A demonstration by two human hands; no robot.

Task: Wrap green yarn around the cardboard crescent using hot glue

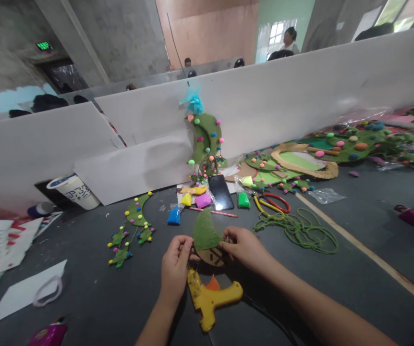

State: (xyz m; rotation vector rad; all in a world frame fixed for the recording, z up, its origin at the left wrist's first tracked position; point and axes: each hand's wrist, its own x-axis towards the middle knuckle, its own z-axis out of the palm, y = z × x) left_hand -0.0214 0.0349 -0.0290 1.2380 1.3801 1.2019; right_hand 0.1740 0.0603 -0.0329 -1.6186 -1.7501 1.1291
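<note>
Between my hands is a round brown cardboard piece point(212, 257) with dark marks, partly covered by a green felt piece point(206, 233) that rises to a point. My left hand point(174, 269) pinches its left edge between thumb and fingers. At the right edge, my right hand point(243, 247) pinches the felt with thumb and forefinger. Just below them lies a yellow glue gun point(210, 298) with an orange trigger, its nozzle beside my left hand. Small packets of blue point(174, 216) and pink point(203, 200) clay lie beyond the felt.
Green cord point(300, 235) lies coiled at right, beside red-handled point(277, 202) and yellow-handled tools. A phone point(221, 192) and a decorated green crescent point(207, 139) stand near the white divider point(264, 101). Another crescent with stars point(138, 211) lies left, near a paper cup point(77, 190).
</note>
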